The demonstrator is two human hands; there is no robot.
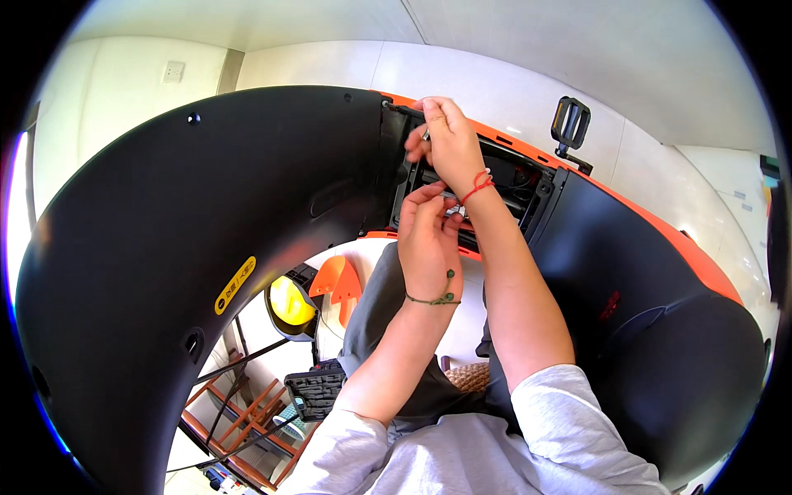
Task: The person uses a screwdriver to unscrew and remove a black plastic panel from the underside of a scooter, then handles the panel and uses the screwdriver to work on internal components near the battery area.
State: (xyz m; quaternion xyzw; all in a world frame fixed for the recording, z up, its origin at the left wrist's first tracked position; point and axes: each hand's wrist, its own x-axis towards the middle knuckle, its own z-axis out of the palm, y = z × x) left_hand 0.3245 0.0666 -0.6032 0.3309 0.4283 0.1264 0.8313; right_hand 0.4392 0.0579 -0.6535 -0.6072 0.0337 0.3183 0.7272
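Note:
A curved black panel (272,165) with orange edging stretches across the view, part of what looks like a pedal vehicle. Between this panel and the dark seat-like section (652,313) lies an uncovered compartment (516,186) with black parts inside. My left hand (429,235), green bracelet at the wrist, is at the compartment's near side. Its fingers are curled together by a small shiny metal piece (455,210). Above it, my right hand (450,140) reaches over the compartment's far left corner, red cord on the wrist. Its fingers are bent inward, and what they pinch is too small to name.
A black pedal (570,124) sticks out on the far side by the wall. Below the panel are a yellow object in a black shell (291,301), an orange plate (337,279), an open black tool case (315,392) and a brown wooden frame (247,421).

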